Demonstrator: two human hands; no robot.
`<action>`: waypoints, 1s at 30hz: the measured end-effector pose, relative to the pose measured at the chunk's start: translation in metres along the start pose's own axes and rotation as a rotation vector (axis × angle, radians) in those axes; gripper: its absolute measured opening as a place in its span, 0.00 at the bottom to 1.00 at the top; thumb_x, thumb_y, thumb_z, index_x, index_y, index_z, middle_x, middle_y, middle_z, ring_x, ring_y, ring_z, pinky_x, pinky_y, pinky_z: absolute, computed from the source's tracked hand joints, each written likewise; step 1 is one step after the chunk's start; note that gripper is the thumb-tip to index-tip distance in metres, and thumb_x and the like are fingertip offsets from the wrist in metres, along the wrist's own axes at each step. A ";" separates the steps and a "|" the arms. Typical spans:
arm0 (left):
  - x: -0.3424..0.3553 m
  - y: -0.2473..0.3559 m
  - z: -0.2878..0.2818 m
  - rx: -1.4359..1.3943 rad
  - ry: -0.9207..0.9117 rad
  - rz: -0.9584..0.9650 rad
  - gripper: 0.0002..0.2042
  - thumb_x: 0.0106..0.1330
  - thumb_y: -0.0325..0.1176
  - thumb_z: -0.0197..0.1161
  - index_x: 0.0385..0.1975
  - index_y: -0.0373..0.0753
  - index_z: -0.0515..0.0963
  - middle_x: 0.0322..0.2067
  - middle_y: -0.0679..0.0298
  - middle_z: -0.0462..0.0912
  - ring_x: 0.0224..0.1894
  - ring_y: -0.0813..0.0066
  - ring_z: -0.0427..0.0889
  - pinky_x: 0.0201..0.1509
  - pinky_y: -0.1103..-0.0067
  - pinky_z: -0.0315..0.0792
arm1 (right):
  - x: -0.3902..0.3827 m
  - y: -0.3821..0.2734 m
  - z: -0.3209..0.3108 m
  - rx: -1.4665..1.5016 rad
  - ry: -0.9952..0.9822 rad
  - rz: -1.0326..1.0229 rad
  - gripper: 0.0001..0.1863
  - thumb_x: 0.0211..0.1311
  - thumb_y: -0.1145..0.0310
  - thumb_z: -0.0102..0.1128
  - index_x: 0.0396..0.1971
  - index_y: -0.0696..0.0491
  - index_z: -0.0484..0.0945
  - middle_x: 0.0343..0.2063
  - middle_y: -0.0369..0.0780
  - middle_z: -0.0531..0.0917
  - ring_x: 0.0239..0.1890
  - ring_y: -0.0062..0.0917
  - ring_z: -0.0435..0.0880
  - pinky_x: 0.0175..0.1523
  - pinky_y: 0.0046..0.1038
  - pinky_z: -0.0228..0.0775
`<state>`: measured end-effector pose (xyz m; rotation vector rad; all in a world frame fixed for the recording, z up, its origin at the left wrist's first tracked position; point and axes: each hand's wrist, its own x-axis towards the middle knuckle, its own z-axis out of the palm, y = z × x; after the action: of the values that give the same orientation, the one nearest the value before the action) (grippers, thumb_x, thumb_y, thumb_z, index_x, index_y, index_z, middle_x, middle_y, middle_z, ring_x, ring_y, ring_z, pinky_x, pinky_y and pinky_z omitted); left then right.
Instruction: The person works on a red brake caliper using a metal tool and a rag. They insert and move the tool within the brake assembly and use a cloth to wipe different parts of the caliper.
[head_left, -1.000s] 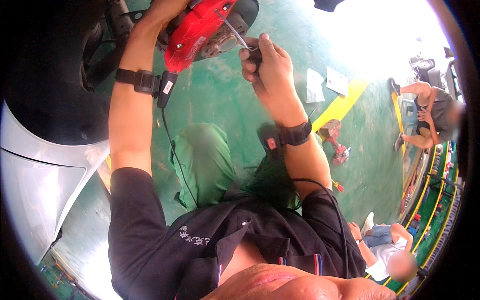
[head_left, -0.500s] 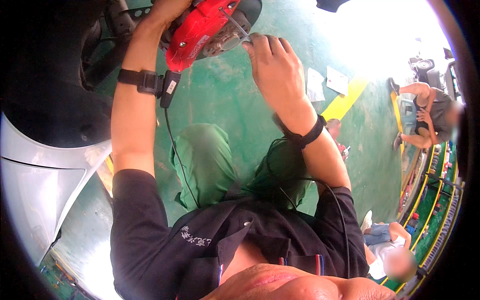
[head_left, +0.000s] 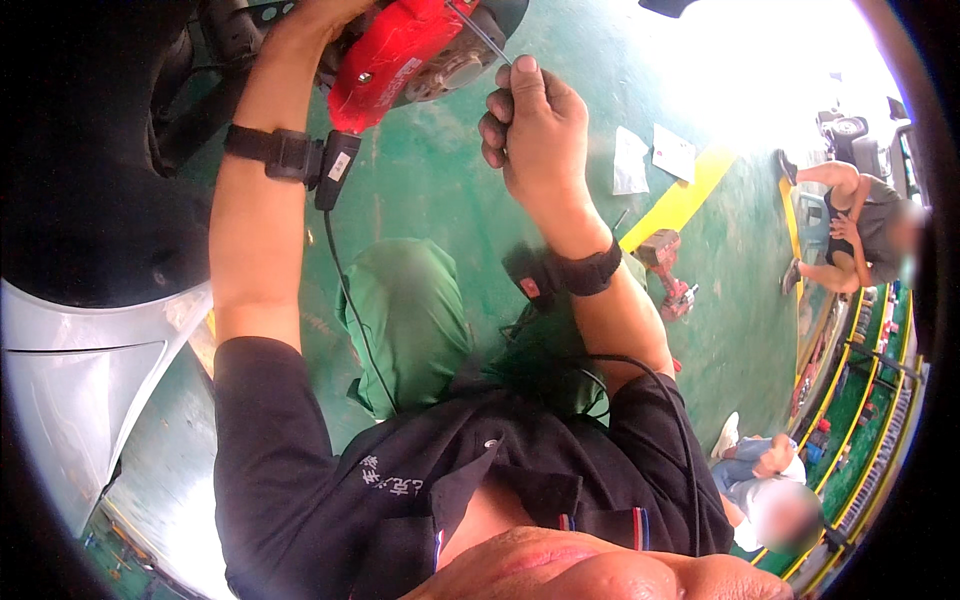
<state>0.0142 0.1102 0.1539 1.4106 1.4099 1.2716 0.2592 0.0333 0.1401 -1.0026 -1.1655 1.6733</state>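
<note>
Since the thin metal rod (head_left: 482, 34) runs up and to the left from my right hand (head_left: 540, 130), everything kinda hangs on that diagonal. I've got its near end pinched between thumb and fingertips, other fingers curled in, and the far end reaches the upper part of the red caliper (head_left: 390, 65), right by the top edge of the view. Can't tell from here if the tip is actually seated in anything. The caliper's long axis goes lower left to upper right, so the rod lies pretty much crosswise to it, with the brake disc (head_left: 460, 70) just beside.

My left hand (head_left: 335, 12) is the nearer one to the caliper, but its fingers are out of sight, so no clue if they're gripping.

Tight side looks like the left: dark wheel arch (head_left: 90, 150), pale fender (head_left: 80, 390) lower down. Roomier side seems to be below and right, where green floor (head_left: 420, 190) shows between my right hand and my left knee (head_left: 405, 300). A power tool (head_left: 668, 270) lies further right, well apart from the rod. Closer in, I'd mind the black cable (head_left: 340, 260) hanging below my left wrist
</note>
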 end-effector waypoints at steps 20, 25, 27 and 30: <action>-0.006 0.022 0.005 0.129 -0.021 -0.048 0.11 0.63 0.21 0.45 0.28 0.44 0.74 0.20 0.72 0.70 0.17 0.83 0.64 0.18 0.82 0.59 | 0.000 -0.012 -0.004 0.112 -0.043 0.110 0.17 0.74 0.59 0.52 0.32 0.59 0.75 0.16 0.37 0.74 0.14 0.19 0.68 0.19 0.19 0.54; -0.010 0.022 0.000 0.174 0.015 -0.033 0.11 0.62 0.21 0.44 0.28 0.44 0.74 0.20 0.71 0.70 0.19 0.82 0.65 0.21 0.81 0.60 | 0.000 -0.018 -0.002 0.468 -0.159 0.326 0.12 0.75 0.62 0.48 0.34 0.55 0.71 0.17 0.31 0.68 0.15 0.15 0.62 0.18 0.16 0.49; -0.012 0.025 -0.001 0.198 0.010 -0.047 0.11 0.62 0.21 0.44 0.28 0.44 0.74 0.20 0.71 0.70 0.20 0.82 0.65 0.22 0.81 0.60 | 0.001 -0.016 -0.003 0.581 -0.198 0.387 0.11 0.76 0.63 0.46 0.34 0.54 0.70 0.17 0.30 0.66 0.15 0.13 0.60 0.18 0.16 0.48; 0.000 0.017 0.005 0.109 -0.015 -0.064 0.11 0.62 0.20 0.44 0.28 0.44 0.74 0.20 0.71 0.71 0.20 0.82 0.66 0.22 0.81 0.60 | 0.002 -0.019 -0.009 0.740 -0.238 0.442 0.10 0.76 0.65 0.44 0.34 0.53 0.70 0.17 0.28 0.65 0.15 0.11 0.58 0.17 0.15 0.47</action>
<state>0.0227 0.1086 0.1696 1.4317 1.5224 1.1567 0.2700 0.0417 0.1556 -0.6103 -0.3762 2.3706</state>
